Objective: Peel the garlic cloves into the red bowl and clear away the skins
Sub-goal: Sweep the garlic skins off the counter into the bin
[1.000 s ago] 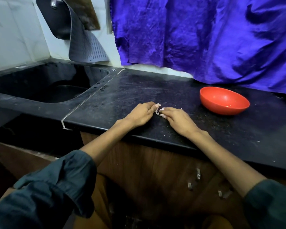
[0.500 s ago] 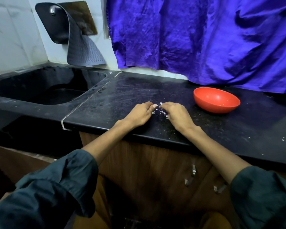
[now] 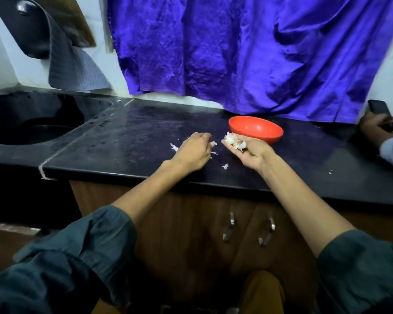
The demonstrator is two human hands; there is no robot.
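Observation:
The red bowl [image 3: 255, 130] stands on the black counter [image 3: 127, 141] just behind my hands. My right hand [image 3: 250, 152] lies palm up in front of the bowl, its fingers nearly straight, carrying a small heap of pale garlic skins [image 3: 234, 141]. My left hand [image 3: 194, 152] is palm down on the counter to the left of it, fingers curled, and its fingertips pinch a small bit of skin [image 3: 213, 144]. Loose skin scraps [image 3: 225, 166] lie on the counter around both hands. What the bowl holds is hidden by its rim.
A black sink [image 3: 32, 123] is sunk into the counter at the left, with a grey mat [image 3: 73, 64] hanging above it. A blue cloth [image 3: 247, 53] covers the back wall. Another person's hand [image 3: 377, 130] holds a phone at the far right.
My hands have come apart. The right hand has turned palm up with a heap of skins on it, and the left has slid left over the counter. The camera has moved closer.

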